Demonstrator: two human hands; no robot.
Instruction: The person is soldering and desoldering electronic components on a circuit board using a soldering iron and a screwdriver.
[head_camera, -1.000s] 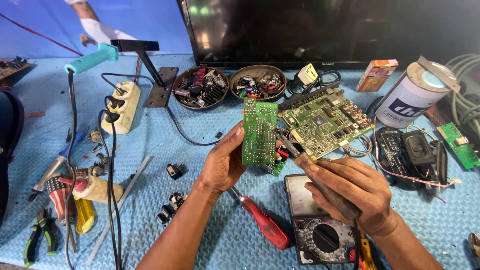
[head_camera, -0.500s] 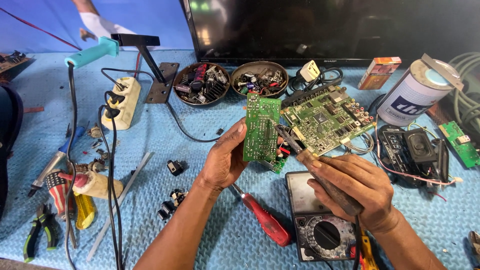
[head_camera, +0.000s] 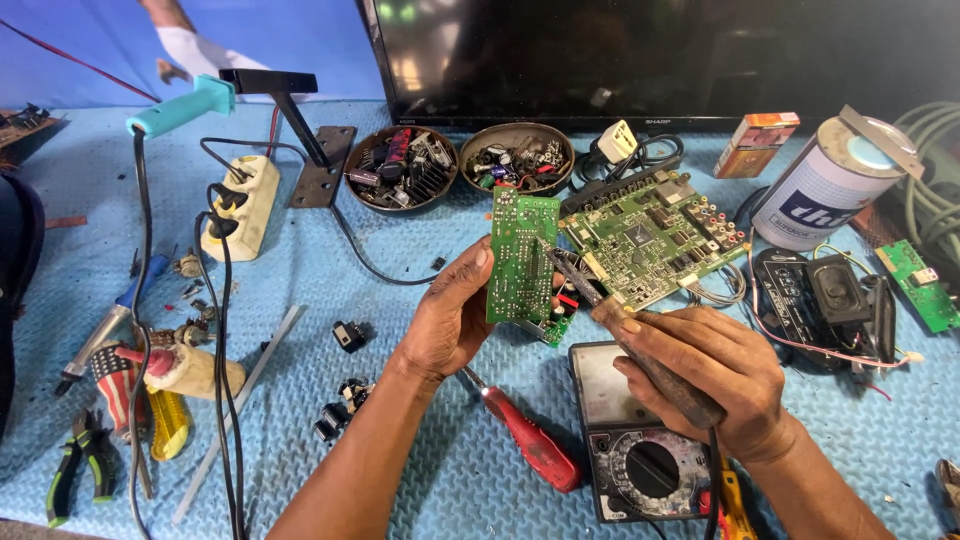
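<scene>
Green circuit board (head_camera: 522, 258), small, held upright in the left hand (head_camera: 447, 322), fingers closed on its left edge, just left of the larger main board (head_camera: 650, 240). Right hand (head_camera: 715, 375) wrapped shut around a soldering iron (head_camera: 640, 345), tip touching the small board's right edge. Multimeter (head_camera: 635, 450) lies below.

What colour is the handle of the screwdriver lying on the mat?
Red, seen in the head view: the screwdriver lies below the left hand.

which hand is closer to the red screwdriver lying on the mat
Left. The left hand, holding the small green circuit board, has its wrist right above the red screwdriver. The right hand, gripping the soldering iron, sits further off to its right.
</scene>
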